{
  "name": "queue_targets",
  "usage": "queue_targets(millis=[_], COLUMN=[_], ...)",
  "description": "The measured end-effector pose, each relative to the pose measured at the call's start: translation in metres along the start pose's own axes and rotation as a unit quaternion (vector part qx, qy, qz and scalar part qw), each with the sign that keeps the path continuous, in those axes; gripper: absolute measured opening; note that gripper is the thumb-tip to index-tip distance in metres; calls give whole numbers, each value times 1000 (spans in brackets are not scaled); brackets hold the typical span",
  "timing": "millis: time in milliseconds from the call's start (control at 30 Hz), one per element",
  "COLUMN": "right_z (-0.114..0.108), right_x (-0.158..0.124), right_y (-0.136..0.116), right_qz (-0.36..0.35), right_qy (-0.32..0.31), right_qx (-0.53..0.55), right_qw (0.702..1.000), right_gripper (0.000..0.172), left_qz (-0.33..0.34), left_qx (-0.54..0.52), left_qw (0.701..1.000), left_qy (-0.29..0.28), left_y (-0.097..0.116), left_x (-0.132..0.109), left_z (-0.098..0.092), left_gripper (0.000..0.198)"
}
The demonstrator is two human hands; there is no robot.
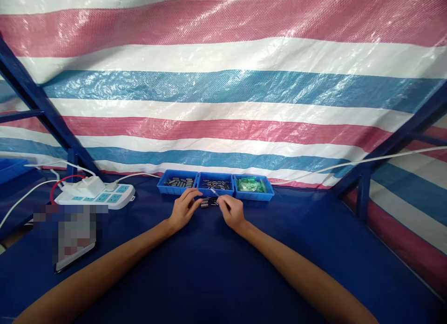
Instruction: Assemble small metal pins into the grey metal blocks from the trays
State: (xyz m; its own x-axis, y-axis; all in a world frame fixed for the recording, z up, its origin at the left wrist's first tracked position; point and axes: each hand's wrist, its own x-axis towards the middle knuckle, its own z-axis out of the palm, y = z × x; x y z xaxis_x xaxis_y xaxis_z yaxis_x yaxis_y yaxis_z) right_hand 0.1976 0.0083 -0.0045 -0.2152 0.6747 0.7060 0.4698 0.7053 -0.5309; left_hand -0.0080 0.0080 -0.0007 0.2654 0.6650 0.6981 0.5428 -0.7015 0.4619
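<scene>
My left hand [184, 206] hovers over the blue table, its fingers curved and thumb apart, with nothing seen between them. Just beyond its fingertips lie a few short grey metal cylinders [204, 203]. Some small dark pins [213, 202] are beside these, partly covered by my right hand [231, 211]. That hand is closed in a pinch on a small pale slender piece [214, 192], which points up and left; its exact kind is too small to tell. Behind the hands stand blue bins with grey cylinders [179, 182], thin metal pins [216, 185] and green-and-clear plastic pieces [250, 185].
A white power strip [115, 196] with plugs and cables stands on the left of the table [195, 277]. In front of it is a propped, pixelated device [75, 242]. A striped plastic sheet [223, 86] hangs behind, between blue frame bars [365, 189]. A white cable crosses at right.
</scene>
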Motion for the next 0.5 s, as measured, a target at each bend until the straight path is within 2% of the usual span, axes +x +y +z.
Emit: queue_targets(millis=[100, 200, 367, 500], right_z=[-1, 1, 6, 9], right_x=[8, 12, 6, 2], right_y=[7, 14, 14, 11], right_qz=[122, 162, 86, 28], right_qy=[89, 81, -4, -98], right_qx=[15, 13, -47, -136], right_qw=[988, 983, 995, 986], right_gripper=[36, 38, 24, 13], left_qz=[-16, -29, -6, 23], left_qx=[-5, 13, 66, 95], left_qw=[1000, 999, 995, 990], left_qy=[14, -1, -77, -104], left_y=[1, -1, -4, -6], left_x=[3, 4, 4, 3], left_z=[1, 4, 8, 11], left_gripper=[18, 17, 18, 21])
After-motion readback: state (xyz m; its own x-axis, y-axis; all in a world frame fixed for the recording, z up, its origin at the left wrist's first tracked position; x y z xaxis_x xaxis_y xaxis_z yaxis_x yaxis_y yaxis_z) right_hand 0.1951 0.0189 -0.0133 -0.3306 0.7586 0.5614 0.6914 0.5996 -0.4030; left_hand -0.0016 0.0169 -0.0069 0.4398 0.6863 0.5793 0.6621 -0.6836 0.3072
